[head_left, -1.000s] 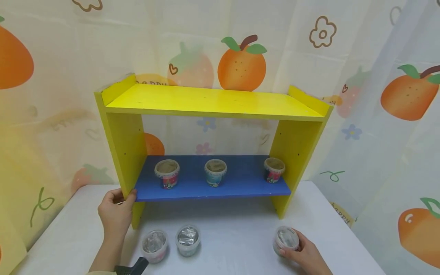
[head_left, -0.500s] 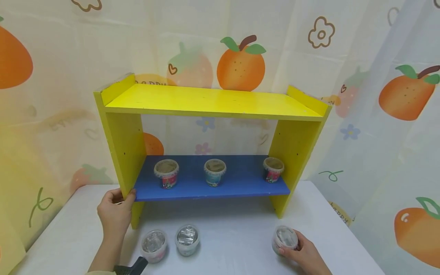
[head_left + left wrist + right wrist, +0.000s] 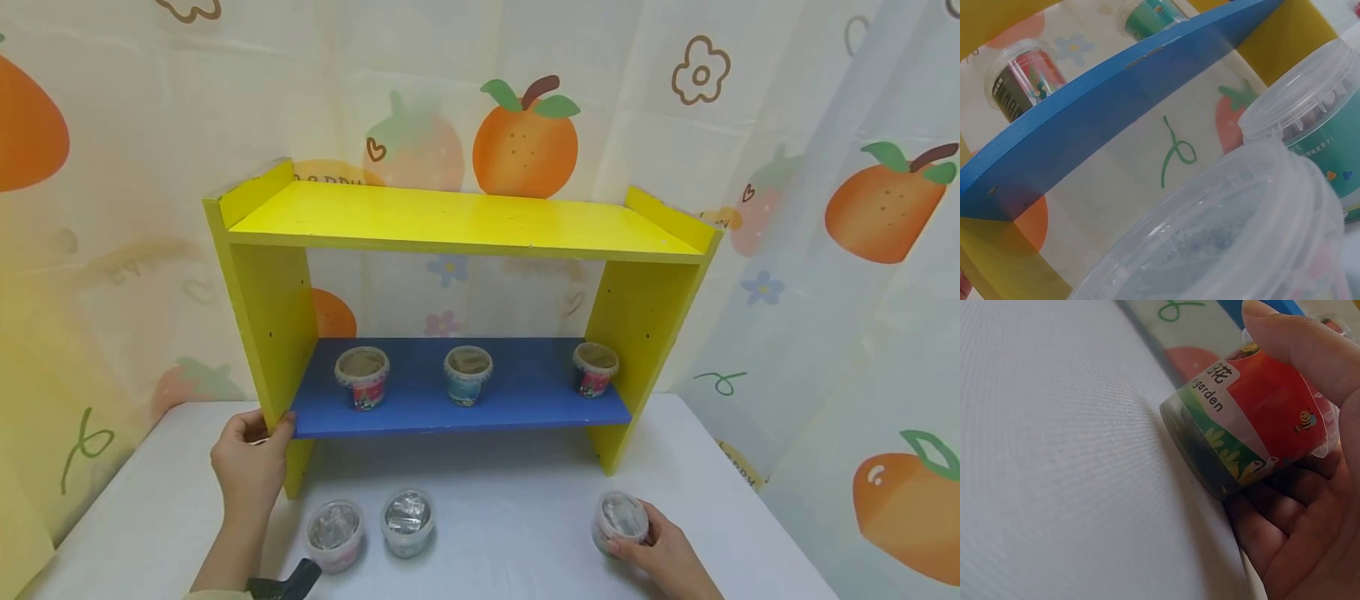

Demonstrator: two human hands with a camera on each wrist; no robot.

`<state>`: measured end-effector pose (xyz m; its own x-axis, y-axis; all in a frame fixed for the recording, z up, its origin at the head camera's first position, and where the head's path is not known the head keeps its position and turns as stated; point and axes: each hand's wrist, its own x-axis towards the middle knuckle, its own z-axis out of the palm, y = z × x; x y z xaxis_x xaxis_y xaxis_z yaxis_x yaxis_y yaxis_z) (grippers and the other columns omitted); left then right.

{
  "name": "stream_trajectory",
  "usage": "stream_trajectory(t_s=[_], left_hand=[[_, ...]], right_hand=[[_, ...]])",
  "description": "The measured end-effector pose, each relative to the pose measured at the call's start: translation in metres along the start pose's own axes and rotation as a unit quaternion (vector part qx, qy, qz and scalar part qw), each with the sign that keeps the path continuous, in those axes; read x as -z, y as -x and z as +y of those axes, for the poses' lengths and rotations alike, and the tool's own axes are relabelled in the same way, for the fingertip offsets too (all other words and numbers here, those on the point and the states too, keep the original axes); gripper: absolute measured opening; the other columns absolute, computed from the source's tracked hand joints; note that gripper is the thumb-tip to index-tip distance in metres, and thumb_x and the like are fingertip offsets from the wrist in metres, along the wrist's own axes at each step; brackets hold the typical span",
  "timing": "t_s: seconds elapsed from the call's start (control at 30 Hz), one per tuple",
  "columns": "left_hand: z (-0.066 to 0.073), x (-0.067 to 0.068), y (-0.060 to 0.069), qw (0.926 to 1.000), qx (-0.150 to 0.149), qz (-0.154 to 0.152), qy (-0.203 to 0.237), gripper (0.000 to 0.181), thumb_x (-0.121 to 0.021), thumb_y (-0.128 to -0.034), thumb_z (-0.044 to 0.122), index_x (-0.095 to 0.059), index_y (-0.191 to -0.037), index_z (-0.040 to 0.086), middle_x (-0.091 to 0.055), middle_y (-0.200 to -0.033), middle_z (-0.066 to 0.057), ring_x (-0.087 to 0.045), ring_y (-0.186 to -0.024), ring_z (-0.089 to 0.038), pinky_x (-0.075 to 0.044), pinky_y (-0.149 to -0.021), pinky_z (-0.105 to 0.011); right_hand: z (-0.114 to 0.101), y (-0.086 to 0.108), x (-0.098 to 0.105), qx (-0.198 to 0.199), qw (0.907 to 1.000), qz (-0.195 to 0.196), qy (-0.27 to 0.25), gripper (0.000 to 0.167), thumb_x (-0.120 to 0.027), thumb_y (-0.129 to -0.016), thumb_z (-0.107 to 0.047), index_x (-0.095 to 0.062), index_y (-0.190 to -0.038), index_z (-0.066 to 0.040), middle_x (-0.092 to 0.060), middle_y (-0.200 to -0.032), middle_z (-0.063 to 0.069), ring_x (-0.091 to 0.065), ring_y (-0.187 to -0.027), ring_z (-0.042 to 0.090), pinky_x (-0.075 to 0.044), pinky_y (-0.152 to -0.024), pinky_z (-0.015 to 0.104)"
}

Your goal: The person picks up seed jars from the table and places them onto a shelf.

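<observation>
Your left hand grips the shelf by its left side, thumb on the front edge level with the blue board. Your right hand holds the red tub between thumb and fingers, upright in front of the shelf's right leg; whether its base touches the table, I cannot tell. In front of the shelf's left end you have a pink tub and, just beside it, a green tub, both standing on the table. On the shelf's blue board stand three more: the left cup, near the left side; the middle cup, near the centre; and the right cup, just beside the right side. Behind the shelf hangs a fruit-printed curtain
</observation>
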<state>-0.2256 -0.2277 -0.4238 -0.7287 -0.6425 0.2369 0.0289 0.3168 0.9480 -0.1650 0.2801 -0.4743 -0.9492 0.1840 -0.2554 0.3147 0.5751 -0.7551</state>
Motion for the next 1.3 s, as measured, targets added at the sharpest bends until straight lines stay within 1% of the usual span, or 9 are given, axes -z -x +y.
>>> stream_trajectory(t_s=[0.4, 0.53, 0.7, 0.8, 0.9, 1.0, 1.1, 1.2, 1.3], left_hand=[[0.0, 0.002, -0.001, 1.0, 0.004, -0.003, 0.0, 0.042, -0.071, -0.0899, 0.034, -0.062, -0.114, 0.001, -0.062, -0.104, -0.011, -0.052, -0.082, -0.009, -0.045, -0.061, -0.004], [0.0, 0.003, -0.003, 0.9998, -0.015, 0.009, 0.006, 0.038, -0.074, -0.0871, 0.03, -0.065, -0.108, 0.0, -0.063, -0.095, -0.007, -0.052, -0.076, -0.004, -0.046, -0.059, -0.006], [-0.002, 0.003, -0.002, 0.9995, -0.026, 0.009, 0.016, 0.036, -0.076, -0.0856, 0.028, -0.065, -0.105, -0.001, -0.063, -0.092, -0.006, -0.053, -0.072, 0.0, -0.046, -0.058, -0.007], [-0.003, 0.001, -0.004, 0.9995, -0.025, 0.007, 0.015, 0.036, -0.075, -0.0862, 0.028, -0.065, -0.106, -0.001, -0.064, -0.093, -0.007, -0.053, -0.072, 0.001, -0.047, -0.058, -0.007], [-0.003, -0.001, -0.003, 0.9996, -0.024, 0.005, 0.011, 0.037, -0.074, -0.087, 0.028, -0.065, -0.108, -0.001, -0.064, -0.096, -0.01, -0.053, -0.074, 0.0, -0.046, -0.059, -0.006], [-0.002, -0.002, -0.002, 0.9996, -0.025, 0.005, 0.009, 0.038, -0.074, -0.0875, 0.029, -0.065, -0.109, 0.0, -0.065, -0.1, -0.013, -0.053, -0.076, -0.002, -0.046, -0.06, -0.006], [-0.001, -0.002, -0.002, 0.9998, -0.018, 0.004, 0.007, 0.038, -0.073, -0.088, 0.03, -0.065, -0.11, 0.0, -0.065, -0.102, -0.013, -0.053, -0.078, -0.004, -0.046, -0.061, -0.005], [-0.001, -0.001, -0.002, 0.9999, -0.014, 0.004, 0.005, 0.038, -0.072, -0.0885, 0.031, -0.065, -0.111, 0.001, -0.065, -0.102, -0.012, -0.053, -0.079, -0.004, -0.046, -0.061, -0.005], [-0.002, 0.001, -0.002, 0.9998, -0.018, 0.007, 0.01, 0.038, -0.073, -0.0876, 0.03, -0.065, -0.109, 0.0, -0.065, -0.099, -0.012, -0.054, -0.076, -0.003, -0.046, -0.06, -0.006]], right_hand=[[-0.001, -0.001, -0.001, 0.011, 0.9999, 0.008, -0.006, 0.092, -0.081, -0.076, -0.049, -0.043, -0.142, 0.002, -0.059, -0.132, 0.022, -0.059, -0.112, 0.028, -0.05, -0.097, 0.051], [-0.003, 0.001, -0.002, 0.018, 0.9994, 0.019, -0.022, 0.092, -0.078, -0.078, -0.052, -0.041, -0.145, 0.001, -0.055, -0.137, 0.023, -0.056, -0.121, 0.035, -0.049, -0.099, 0.051], [-0.012, 0.006, 0.006, 0.038, 0.9976, 0.045, -0.036, 0.092, -0.072, -0.082, -0.054, -0.037, -0.149, -0.002, -0.045, -0.147, 0.026, -0.042, -0.135, 0.044, -0.045, -0.104, 0.052], [-0.025, 0.01, 0.015, 0.048, 0.9954, 0.06, -0.058, 0.089, -0.073, -0.083, -0.051, -0.035, -0.15, -0.005, -0.043, -0.148, 0.024, -0.045, -0.134, 0.041, -0.049, -0.101, 0.044], [-0.04, 0.016, 0.025, 0.066, 0.9921, 0.078, -0.072, 0.085, -0.074, -0.084, -0.047, -0.037, -0.15, -0.009, -0.046, -0.147, 0.019, -0.051, -0.127, 0.027, -0.053, -0.095, 0.03], [-0.06, 0.022, 0.038, 0.107, 0.9859, 0.109, -0.067, 0.078, -0.074, -0.086, -0.042, -0.039, -0.149, -0.01, -0.049, -0.144, 0.017, -0.053, -0.115, 0.006, -0.053, -0.091, 0.022], [-0.082, 0.028, 0.052, 0.165, 0.9741, 0.144, -0.054, 0.073, -0.073, -0.088, -0.036, -0.041, -0.147, -0.007, -0.052, -0.14, 0.019, -0.052, -0.101, -0.011, -0.052, -0.084, 0.015], [-0.105, 0.034, 0.067, 0.231, 0.9552, 0.178, -0.05, 0.065, -0.073, -0.09, -0.025, -0.044, -0.144, -0.003, -0.056, -0.133, 0.021, -0.051, -0.094, -0.018, -0.05, -0.076, 0.008], [-0.128, 0.04, 0.082, 0.293, 0.9318, 0.21, -0.041, 0.061, -0.073, -0.089, -0.016, -0.047, -0.141, -0.002, -0.059, -0.128, 0.016, -0.053, -0.094, -0.017, -0.049, -0.072, 0.005]])
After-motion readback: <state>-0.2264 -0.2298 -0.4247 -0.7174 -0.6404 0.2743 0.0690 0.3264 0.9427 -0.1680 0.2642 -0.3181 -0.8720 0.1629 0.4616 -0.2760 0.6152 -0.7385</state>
